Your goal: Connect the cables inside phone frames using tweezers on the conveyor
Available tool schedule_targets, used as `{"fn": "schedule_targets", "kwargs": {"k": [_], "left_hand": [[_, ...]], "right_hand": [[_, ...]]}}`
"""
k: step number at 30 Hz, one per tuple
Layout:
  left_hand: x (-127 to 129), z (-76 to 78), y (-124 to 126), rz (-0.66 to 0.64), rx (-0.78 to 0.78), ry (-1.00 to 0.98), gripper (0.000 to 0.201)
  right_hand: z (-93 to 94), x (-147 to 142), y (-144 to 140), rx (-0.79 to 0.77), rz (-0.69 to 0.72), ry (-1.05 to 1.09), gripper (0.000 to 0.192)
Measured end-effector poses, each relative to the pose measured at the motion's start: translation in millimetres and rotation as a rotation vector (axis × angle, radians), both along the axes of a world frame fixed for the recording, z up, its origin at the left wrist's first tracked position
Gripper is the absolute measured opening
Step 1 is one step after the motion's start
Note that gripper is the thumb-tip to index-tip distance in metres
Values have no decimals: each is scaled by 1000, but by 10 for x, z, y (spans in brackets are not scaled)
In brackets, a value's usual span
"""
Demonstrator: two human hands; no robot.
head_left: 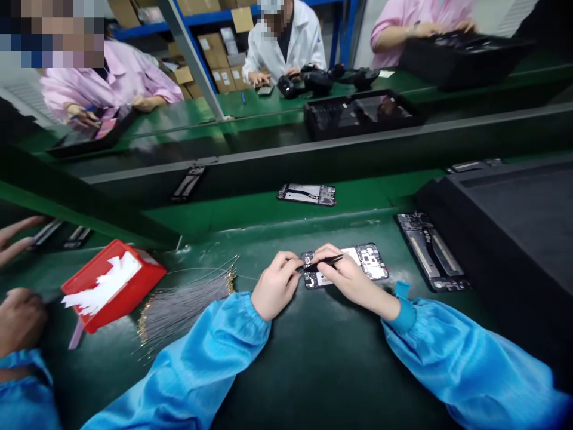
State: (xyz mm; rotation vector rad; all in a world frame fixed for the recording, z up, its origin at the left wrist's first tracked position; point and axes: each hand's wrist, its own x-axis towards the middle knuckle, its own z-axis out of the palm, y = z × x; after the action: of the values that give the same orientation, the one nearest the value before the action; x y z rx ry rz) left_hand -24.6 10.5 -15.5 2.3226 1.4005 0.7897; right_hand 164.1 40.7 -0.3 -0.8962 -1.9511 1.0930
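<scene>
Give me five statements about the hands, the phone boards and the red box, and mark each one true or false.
1. The right hand holds black tweezers. True.
2. The left hand rests on the red box. False: it is at the left end of the phone board, well apart from the box.
3. A bundle of thin wires lies between the red box and the left hand. True.
4. The red box holds screws. False: white strips show in it.
5. A second board lies right of the one being worked on. True.
</scene>
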Motion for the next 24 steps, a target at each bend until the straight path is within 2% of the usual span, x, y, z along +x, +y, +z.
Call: {"fn": "schedule_targets", "kwargs": {"k": [3, 11, 24], "left_hand": [[19, 15, -25, 6, -23, 35, 13], [67, 30, -46, 16, -19, 268, 15], [79, 20, -50, 2, 52, 333, 17]], "right_hand": [[-43, -14, -25, -9, 23, -36, 9], [-67, 19, -34, -58, -116, -60, 7], [-32, 11, -45, -75, -129, -90, 6]]}}
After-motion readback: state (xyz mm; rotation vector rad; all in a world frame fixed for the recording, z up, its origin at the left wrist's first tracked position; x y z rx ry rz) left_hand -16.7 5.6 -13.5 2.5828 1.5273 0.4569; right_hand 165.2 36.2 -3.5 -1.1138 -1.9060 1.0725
